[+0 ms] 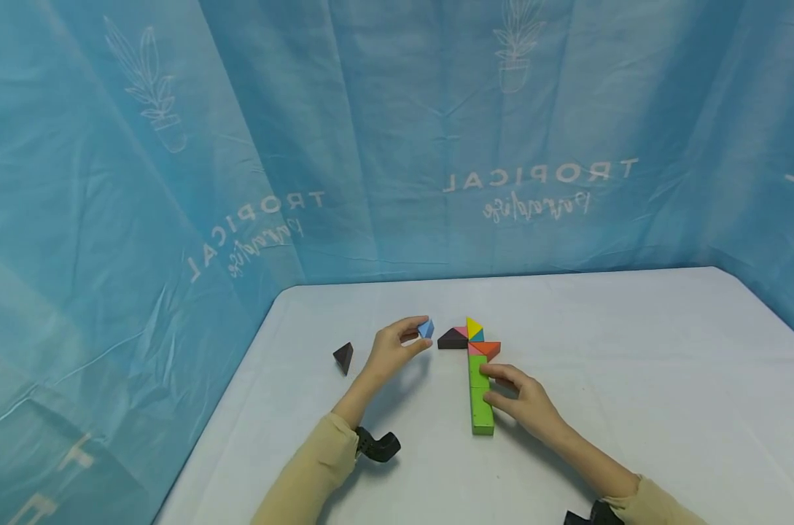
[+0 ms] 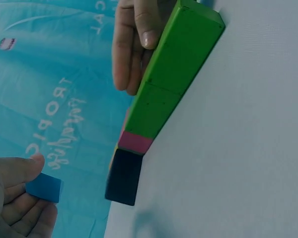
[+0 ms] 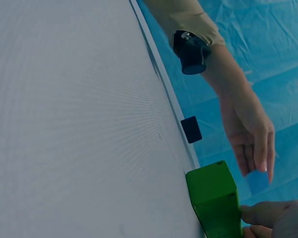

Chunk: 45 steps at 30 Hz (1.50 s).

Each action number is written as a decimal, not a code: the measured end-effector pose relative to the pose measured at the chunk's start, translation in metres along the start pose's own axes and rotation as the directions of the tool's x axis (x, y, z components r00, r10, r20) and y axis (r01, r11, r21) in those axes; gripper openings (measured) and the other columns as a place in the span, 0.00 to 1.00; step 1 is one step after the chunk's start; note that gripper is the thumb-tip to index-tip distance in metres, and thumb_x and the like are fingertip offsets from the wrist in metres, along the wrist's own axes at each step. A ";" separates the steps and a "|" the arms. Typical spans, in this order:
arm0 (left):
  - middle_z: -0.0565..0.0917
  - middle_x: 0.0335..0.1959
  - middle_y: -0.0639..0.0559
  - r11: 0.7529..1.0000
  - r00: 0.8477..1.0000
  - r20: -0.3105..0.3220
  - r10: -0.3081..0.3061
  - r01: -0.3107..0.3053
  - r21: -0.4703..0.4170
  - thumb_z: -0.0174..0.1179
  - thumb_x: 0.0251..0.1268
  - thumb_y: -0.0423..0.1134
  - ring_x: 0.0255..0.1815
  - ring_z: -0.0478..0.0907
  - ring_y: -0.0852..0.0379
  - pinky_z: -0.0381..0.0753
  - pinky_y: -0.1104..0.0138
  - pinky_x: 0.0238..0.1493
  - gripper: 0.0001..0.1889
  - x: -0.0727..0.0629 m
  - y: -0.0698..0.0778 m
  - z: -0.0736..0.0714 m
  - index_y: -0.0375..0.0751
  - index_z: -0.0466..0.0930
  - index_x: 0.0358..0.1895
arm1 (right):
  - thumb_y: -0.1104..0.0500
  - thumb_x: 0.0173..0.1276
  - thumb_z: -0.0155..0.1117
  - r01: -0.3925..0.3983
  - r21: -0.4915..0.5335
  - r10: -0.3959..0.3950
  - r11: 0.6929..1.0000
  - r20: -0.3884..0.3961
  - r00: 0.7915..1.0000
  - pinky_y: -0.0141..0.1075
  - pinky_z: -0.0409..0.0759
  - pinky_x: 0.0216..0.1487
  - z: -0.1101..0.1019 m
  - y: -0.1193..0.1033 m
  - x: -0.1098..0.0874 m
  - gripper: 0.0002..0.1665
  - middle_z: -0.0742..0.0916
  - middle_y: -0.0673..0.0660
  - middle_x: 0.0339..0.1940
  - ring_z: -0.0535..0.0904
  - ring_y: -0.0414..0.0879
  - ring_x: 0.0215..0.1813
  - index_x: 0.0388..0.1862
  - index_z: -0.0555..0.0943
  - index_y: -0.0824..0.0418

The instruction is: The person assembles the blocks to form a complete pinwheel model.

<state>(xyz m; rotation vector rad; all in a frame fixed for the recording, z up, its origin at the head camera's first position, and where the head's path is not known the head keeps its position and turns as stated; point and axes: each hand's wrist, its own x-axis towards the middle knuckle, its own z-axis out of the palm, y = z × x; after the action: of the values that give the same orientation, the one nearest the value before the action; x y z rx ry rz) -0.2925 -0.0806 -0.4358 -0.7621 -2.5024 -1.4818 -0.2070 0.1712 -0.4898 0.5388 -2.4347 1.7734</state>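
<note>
My left hand (image 1: 388, 351) pinches a small blue triangular block (image 1: 426, 329) between thumb and fingertips, raised over the table. The same blue block (image 2: 44, 187) shows at the fingertips in the left wrist view. Right of it, two green blocks (image 1: 480, 397) stand end to end in a column. My right hand (image 1: 534, 405) rests beside them, fingertips and thumb touching their right side. Beyond the column, triangular blocks meet like a pinwheel: a black one (image 1: 453, 340), a yellow one (image 1: 473, 327), an orange one (image 1: 487, 350), plus small pink and blue ones.
A loose black triangular block (image 1: 344, 358) lies to the left on the white tabletop (image 1: 633, 394). Blue curtains (image 1: 397, 146) with printed lettering hang around the table's back and sides. Dark wrist-camera mounts (image 1: 378, 446) sit at both sleeves.
</note>
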 end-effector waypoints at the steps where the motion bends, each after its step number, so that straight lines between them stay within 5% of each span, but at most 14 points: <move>1: 0.80 0.52 0.41 1.000 1.000 0.010 0.008 -0.008 -0.003 0.66 0.58 0.33 0.51 0.79 0.48 0.77 0.67 0.51 0.23 0.001 -0.001 0.003 0.35 0.76 0.57 | 0.61 0.61 0.68 -0.001 -0.001 0.001 1.000 0.001 1.000 0.43 0.69 0.61 0.000 0.000 0.000 0.27 0.79 0.58 0.58 0.71 0.54 0.63 0.59 0.75 0.64; 19: 0.78 0.55 0.46 0.997 0.981 0.178 -0.076 0.079 -0.014 0.63 0.62 0.37 0.51 0.79 0.54 0.77 0.67 0.49 0.22 0.008 -0.005 0.044 0.38 0.75 0.60 | 0.59 0.62 0.68 -0.006 -0.002 0.006 1.000 0.005 1.000 0.42 0.69 0.61 0.001 0.000 0.000 0.27 0.79 0.58 0.59 0.71 0.55 0.63 0.59 0.75 0.64; 28: 0.78 0.56 0.44 0.994 0.975 0.198 -0.105 0.101 0.030 0.64 0.62 0.38 0.52 0.78 0.53 0.77 0.70 0.48 0.22 0.004 -0.011 0.051 0.39 0.76 0.60 | 0.64 0.62 0.67 -0.018 -0.002 0.018 1.000 0.002 1.000 0.46 0.68 0.61 0.002 -0.005 0.000 0.26 0.78 0.61 0.59 0.71 0.57 0.62 0.60 0.74 0.67; 37: 0.80 0.52 0.47 0.992 0.975 0.198 -0.102 0.086 0.091 0.64 0.61 0.38 0.49 0.79 0.56 0.77 0.71 0.48 0.22 0.001 -0.016 0.056 0.41 0.76 0.60 | 0.71 0.61 0.64 -0.017 0.001 0.017 1.000 0.004 1.000 0.53 0.67 0.60 -0.001 -0.038 -0.005 0.25 0.77 0.69 0.58 0.70 0.64 0.61 0.58 0.72 0.74; 45: 0.80 0.52 0.47 0.994 0.979 0.184 -0.086 0.072 0.081 0.65 0.60 0.36 0.48 0.79 0.57 0.76 0.73 0.47 0.22 0.000 -0.022 0.061 0.41 0.77 0.59 | 0.71 0.60 0.65 -0.012 -0.005 0.012 1.000 -0.007 1.000 0.53 0.68 0.59 -0.002 -0.038 -0.004 0.25 0.78 0.69 0.57 0.71 0.64 0.61 0.57 0.73 0.74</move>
<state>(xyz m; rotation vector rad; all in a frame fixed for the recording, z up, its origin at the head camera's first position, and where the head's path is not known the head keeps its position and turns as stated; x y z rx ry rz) -0.2949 -0.0374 -0.4834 -0.8347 -2.7396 -1.3919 -0.1910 0.1637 -0.4563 0.5169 -2.4427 1.7698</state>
